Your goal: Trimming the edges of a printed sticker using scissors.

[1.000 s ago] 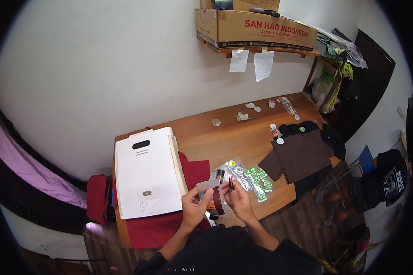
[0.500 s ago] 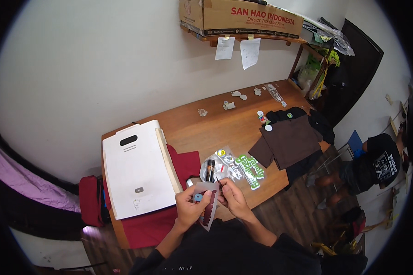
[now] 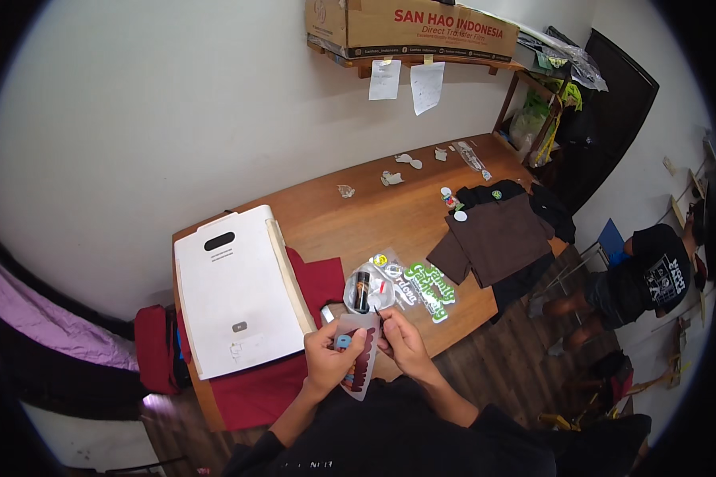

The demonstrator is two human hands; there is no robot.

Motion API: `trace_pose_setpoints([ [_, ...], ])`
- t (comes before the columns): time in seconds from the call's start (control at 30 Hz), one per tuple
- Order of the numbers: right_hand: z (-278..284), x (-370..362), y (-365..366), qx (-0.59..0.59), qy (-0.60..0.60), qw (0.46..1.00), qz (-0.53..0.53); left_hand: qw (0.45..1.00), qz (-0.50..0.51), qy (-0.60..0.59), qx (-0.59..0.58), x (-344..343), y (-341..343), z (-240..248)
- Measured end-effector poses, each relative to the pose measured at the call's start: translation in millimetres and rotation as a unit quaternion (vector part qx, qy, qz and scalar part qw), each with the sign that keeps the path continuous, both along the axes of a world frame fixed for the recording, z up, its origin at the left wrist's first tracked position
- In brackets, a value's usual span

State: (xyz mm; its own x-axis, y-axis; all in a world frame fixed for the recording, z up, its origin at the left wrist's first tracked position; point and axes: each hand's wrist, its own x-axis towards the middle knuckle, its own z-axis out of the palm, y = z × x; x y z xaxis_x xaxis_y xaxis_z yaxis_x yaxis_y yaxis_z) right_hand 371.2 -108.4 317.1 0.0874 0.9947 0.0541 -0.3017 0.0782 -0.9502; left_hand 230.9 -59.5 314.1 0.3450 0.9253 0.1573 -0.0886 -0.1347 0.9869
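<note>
My left hand [image 3: 328, 363] pinches a translucent sheet of transfer film [image 3: 363, 367] printed with a maroon and blue design, its thumb lying over the print. My right hand [image 3: 406, 347] is closed at the sheet's right edge, around a thin dark tool [image 3: 378, 313] that looks like scissors; most of it is hidden by the fingers. Just beyond both hands sits a clear round container [image 3: 386, 297] with a black cylinder [image 3: 363, 288] in it. Printed film sheets with green and white lettering [image 3: 431, 292] lie to its right.
A large white machine [image 3: 243, 310] stands at left with a maroon shirt [image 3: 256, 400] under it. Folded brown cloth [image 3: 505, 242] lies at right, film scraps [image 3: 391, 178] along the back. A shelf carries a cardboard box [image 3: 429, 36]. Another person [image 3: 652, 274] works at far right.
The view has shifted slightly, so the table and shelf sit a little further left and up. Both hands keep nearly the same place and grip, and the film is turned slightly.
</note>
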Motion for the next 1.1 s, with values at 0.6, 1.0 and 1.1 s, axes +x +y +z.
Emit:
trace_pose_setpoints([
  [0.6, -4.6, -1.6, 0.4, 0.007, 0.008, 1.000, -0.015, 0.999, -0.017, -0.006, -0.038, -1.1, -1.5, -2.9],
  [1.0, -22.5, 7.7, -1.6, 0.014, -0.001, 1.000, -0.005, 0.999, -0.021, -0.006, -0.041, -0.6, -0.4, -7.4],
  [1.1, -17.4, 6.6, -3.2, -0.004, 0.040, 0.999, -0.010, 0.999, -0.023, 0.000, -0.029, -0.8, 1.3, -10.1],
])
